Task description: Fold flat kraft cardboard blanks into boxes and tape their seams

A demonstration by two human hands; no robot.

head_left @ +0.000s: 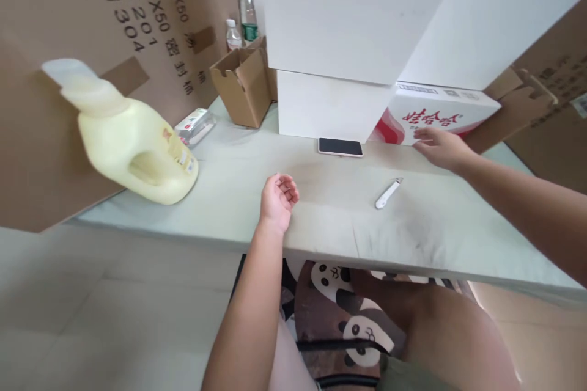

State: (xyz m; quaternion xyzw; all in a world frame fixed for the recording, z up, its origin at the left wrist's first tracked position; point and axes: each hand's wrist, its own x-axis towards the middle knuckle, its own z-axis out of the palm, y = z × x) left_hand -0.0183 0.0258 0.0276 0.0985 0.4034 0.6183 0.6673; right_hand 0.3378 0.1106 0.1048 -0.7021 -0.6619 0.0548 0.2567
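Note:
My left hand (279,197) rests on the table with its palm turned up to the side, fingers loosely curled and nothing held. My right hand (439,148) is stretched out in front of a white and red carton (431,111) with red lettering. Its fingers are extended and empty; whether they touch the carton I cannot tell. Between the hands lies a white utility knife (387,193), set at a slant. A phone (340,147) with a dark screen lies flat behind it, against the foot of a white box (321,104).
A large pale yellow jug (137,140) stands at the left, near a clear plastic pack (196,127). Behind are an open small brown box (247,88), two plastic bottles (248,15) and big cardboard sheets (68,12). The table's front edge (321,255) runs above my legs.

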